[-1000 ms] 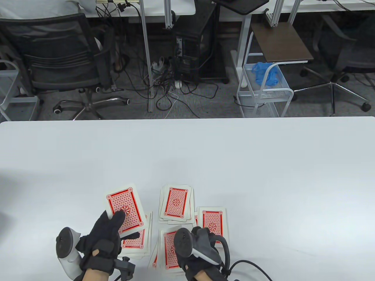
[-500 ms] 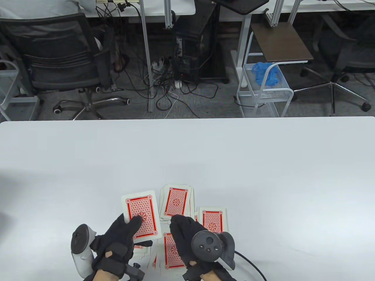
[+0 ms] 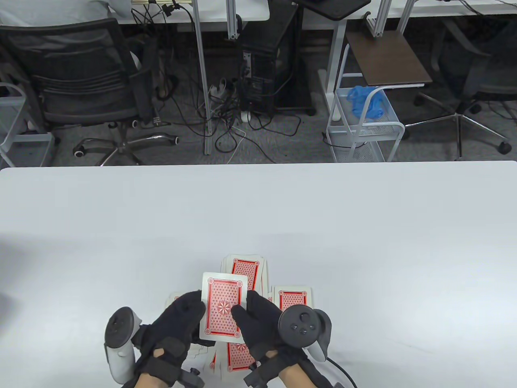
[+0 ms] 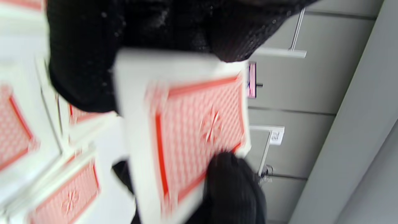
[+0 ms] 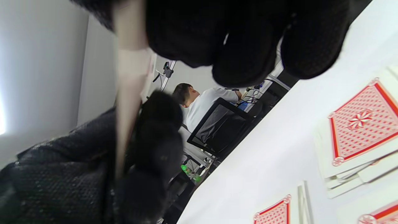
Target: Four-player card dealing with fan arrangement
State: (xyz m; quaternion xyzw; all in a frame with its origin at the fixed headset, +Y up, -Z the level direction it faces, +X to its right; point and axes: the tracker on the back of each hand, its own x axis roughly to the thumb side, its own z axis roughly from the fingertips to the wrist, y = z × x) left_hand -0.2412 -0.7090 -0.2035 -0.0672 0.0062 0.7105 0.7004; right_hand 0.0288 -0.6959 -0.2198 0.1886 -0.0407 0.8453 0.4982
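Left hand (image 3: 171,339) and right hand (image 3: 262,323) both grip one face-down card (image 3: 222,309), fingers closed on its side edges, above the card piles (image 3: 246,270) on the table (image 3: 363,242).

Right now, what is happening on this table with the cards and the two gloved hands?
A person is dealing red-backed cards into piles. The left hand and the right hand together hold a small packet of cards, face down, above the table. Several face-down piles lie near the front edge: one behind the packet, one to the right, one below the hands, and another mostly hidden under the left hand. No fan is laid out yet.
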